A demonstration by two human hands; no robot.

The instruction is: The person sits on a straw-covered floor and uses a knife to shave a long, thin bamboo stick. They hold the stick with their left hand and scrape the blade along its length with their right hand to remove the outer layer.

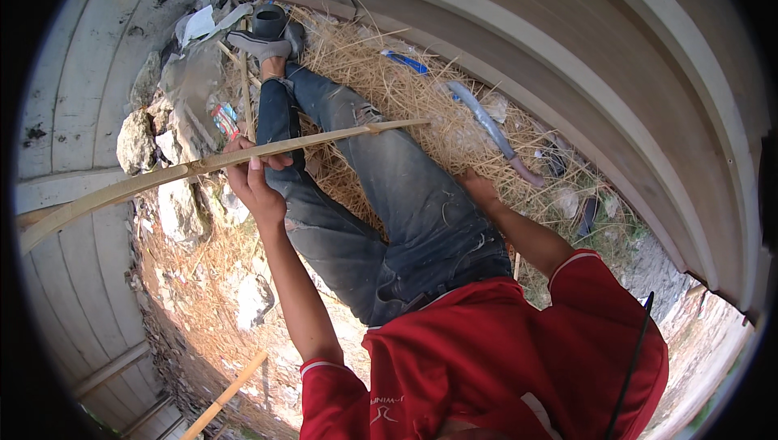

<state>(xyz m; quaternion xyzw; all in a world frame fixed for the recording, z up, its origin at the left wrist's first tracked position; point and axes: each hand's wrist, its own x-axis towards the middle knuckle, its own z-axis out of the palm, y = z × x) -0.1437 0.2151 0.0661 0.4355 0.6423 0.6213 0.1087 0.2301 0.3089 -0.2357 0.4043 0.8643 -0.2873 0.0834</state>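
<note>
- Ribbed wall (648, 75): largest surface; curves across the far side and right of the right hand (480, 189).
- Board wall (97, 75): pale planks, left of the left hand (255, 181).
- Straw (348, 43): loose layer on the ground, beyond both hands and between them.
- Red shirt (486, 351): worn by the person, nearer the body than either hand.
- Blue trousers (413, 181): dusty, legs stretched out; mostly between the two hands.
- Wooden strip (324, 138): long, narrow, slightly bowed in this view. Runs through the left hand; one end reaches left toward the board wall, the other passes rightward above both trouser legs.
- Pale rocks (182, 211): rough pieces, left of the left hand and near it.
- Grey tube (484, 120): lies on the straw, beyond the right hand.
- Second strip (227, 395): below the left hand, well apart.
- Left hand: narrow grip, wooden strip held between thumb and fingers.
- Right hand: beside the thigh, lowered toward the straw; fingers partly hidden, cannot tell whether it holds anything.
- Grey shoe (261, 44): on the foot, beyond the left hand.
- Blue scrap (405, 61): on the straw, beyond the right hand and the tube.
</note>
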